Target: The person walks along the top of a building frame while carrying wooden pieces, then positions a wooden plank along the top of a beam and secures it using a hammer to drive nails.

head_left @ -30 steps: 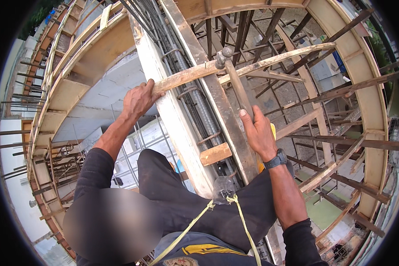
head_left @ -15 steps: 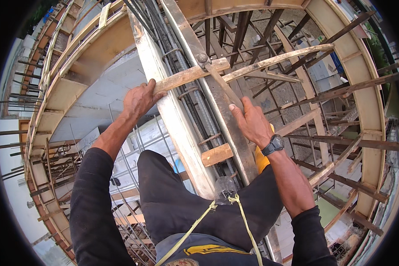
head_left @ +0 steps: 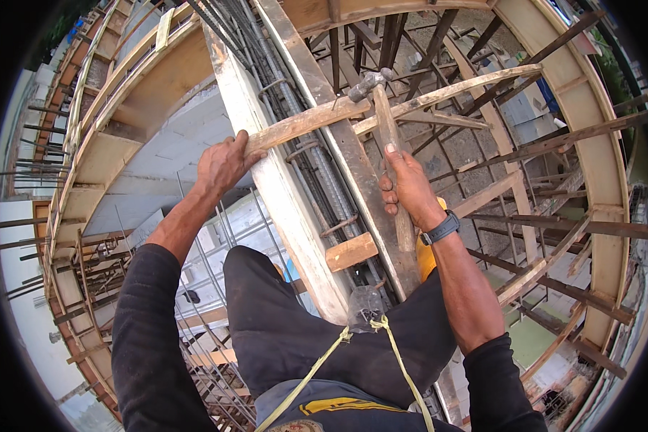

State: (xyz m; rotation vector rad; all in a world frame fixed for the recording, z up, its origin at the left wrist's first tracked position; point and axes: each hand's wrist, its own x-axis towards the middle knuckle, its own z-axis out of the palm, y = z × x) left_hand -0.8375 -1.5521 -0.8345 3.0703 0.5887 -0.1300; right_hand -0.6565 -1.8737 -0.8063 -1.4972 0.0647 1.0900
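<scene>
My left hand (head_left: 220, 164) is closed on the left end of a weathered wooden batten (head_left: 302, 121), which lies across a beam form of pale timber (head_left: 275, 209) with steel bars (head_left: 311, 183) inside. My right hand (head_left: 409, 183) grips the wooden handle of a hammer (head_left: 386, 124); its metal head (head_left: 367, 85) is just above and beside the batten's right end. A short wood block (head_left: 351, 252) bridges the bars nearer me. Below it a clear plastic container (head_left: 365, 308) hangs from yellow cords at my lap, between my dark-trousered legs.
Curved plywood formwork (head_left: 133, 122) runs round the left, and another curve (head_left: 590, 173) round the right. Below on the right are timber props and cross members (head_left: 497, 223) with drops between them. Upright rebars (head_left: 227, 227) stand at left, above white panels. Something yellow (head_left: 428, 255) is beside my right knee.
The hammer head came down left onto the batten, then rose up and to the right. My right hand has turned, its fingers showing round the handle. My left hand stays on the batten.
</scene>
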